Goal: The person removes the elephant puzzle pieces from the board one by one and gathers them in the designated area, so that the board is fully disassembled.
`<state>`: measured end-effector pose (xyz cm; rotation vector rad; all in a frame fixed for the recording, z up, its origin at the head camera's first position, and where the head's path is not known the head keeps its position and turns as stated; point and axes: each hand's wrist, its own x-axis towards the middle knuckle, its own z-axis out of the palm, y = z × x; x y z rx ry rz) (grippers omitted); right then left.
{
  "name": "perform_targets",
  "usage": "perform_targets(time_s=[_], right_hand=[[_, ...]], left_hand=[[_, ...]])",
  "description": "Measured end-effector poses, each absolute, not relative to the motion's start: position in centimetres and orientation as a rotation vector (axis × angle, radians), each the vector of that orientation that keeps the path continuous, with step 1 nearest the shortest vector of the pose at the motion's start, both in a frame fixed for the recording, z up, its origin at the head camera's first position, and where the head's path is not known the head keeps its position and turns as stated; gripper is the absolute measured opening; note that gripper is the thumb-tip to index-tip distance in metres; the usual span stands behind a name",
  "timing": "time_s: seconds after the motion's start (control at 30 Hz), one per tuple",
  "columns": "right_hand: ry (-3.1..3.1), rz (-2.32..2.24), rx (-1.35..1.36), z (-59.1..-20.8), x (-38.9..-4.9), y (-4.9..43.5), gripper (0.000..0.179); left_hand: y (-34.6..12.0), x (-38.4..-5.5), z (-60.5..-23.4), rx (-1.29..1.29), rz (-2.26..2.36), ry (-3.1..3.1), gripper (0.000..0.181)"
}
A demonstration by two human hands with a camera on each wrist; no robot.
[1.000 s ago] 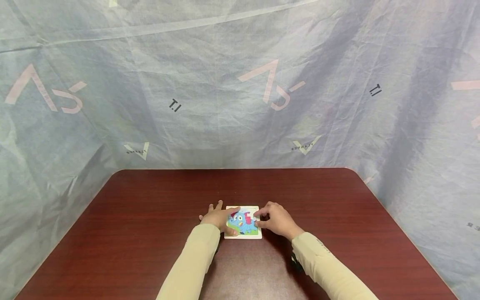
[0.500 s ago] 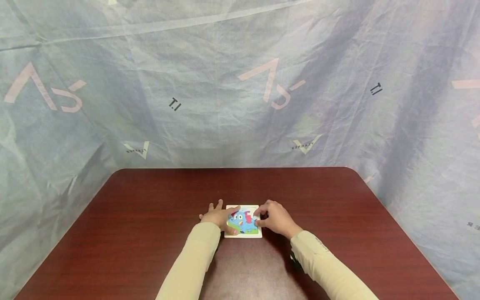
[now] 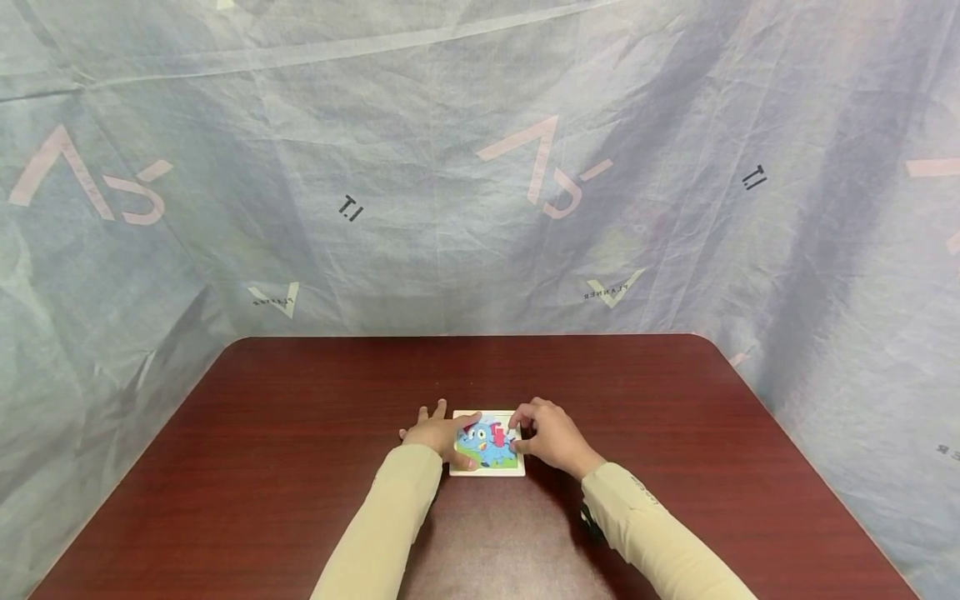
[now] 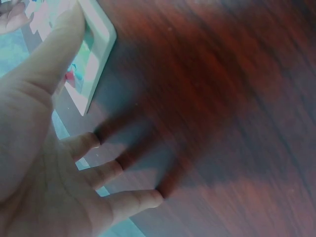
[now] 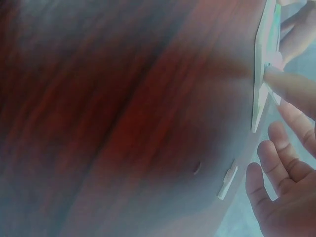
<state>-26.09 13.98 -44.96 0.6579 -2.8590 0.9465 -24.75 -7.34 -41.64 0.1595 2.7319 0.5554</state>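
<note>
On red counter, presumably steadying puzzle against sliding with left hand spread wide, apparently pinching pale piece in right hand.

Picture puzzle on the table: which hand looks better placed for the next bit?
Probably the right hand: it seems to pinch a thin piece above the right side of the puzzle. The left hand lies spread over the left side, perhaps steadying it.
</note>
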Motion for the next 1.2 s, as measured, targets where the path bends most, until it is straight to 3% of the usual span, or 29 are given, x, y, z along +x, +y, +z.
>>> perform_targets(time_s=[0.63,1.2], right_hand=[[-2.826,0.901,0.725,-44.6,-26.5,14.1,0.027],[-2.867,0.976,0.687,-43.8,-27.3,14.8,0.017]], left_hand=[[-7.6,-24.8,-41.7,0.183,0.587,2.708,0.081],[-7.6,-24.1,-40.7,0.195,0.588,2.691,0.079]])
